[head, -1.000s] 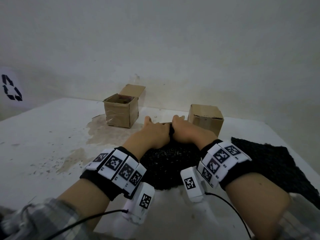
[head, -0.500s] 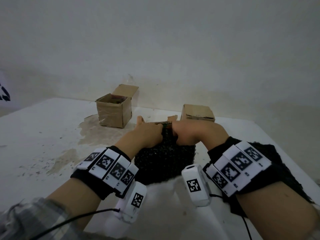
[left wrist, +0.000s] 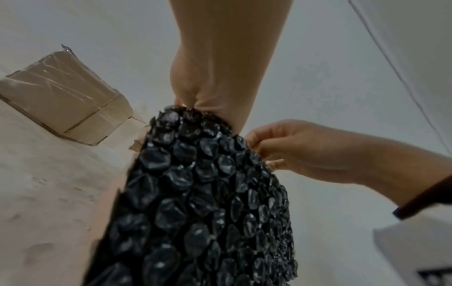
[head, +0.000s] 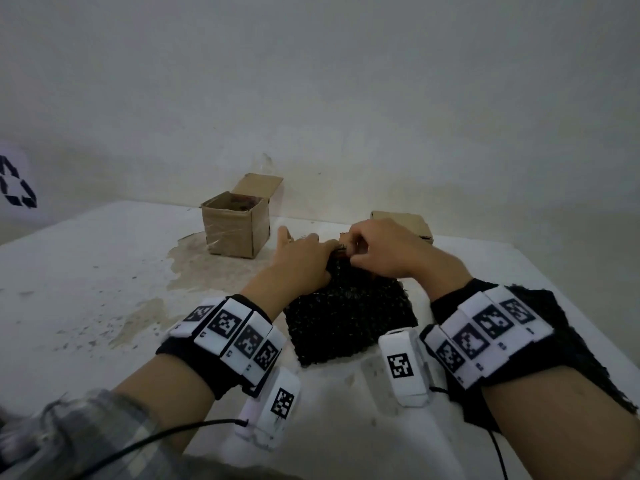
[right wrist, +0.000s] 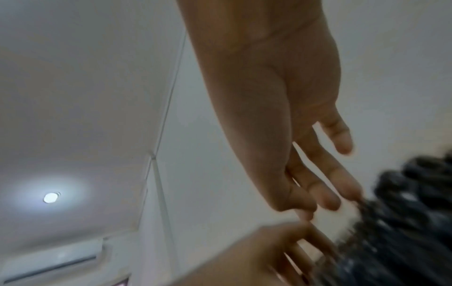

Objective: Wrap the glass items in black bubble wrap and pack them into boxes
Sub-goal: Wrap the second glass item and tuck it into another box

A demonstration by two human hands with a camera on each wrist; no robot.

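- Fingers (left wrist: 254, 144) of the right hand (head: 388, 251) pinch the bubble wrap (head: 349, 320); the left hand (head: 301, 261) grips its top edge.
- The bundle stands on the surface (head: 86, 271); best keep the gathered edge tight while folding.

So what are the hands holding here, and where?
Both the left hand and right hand pinch the black bubble wrap sheet at its far top edge.
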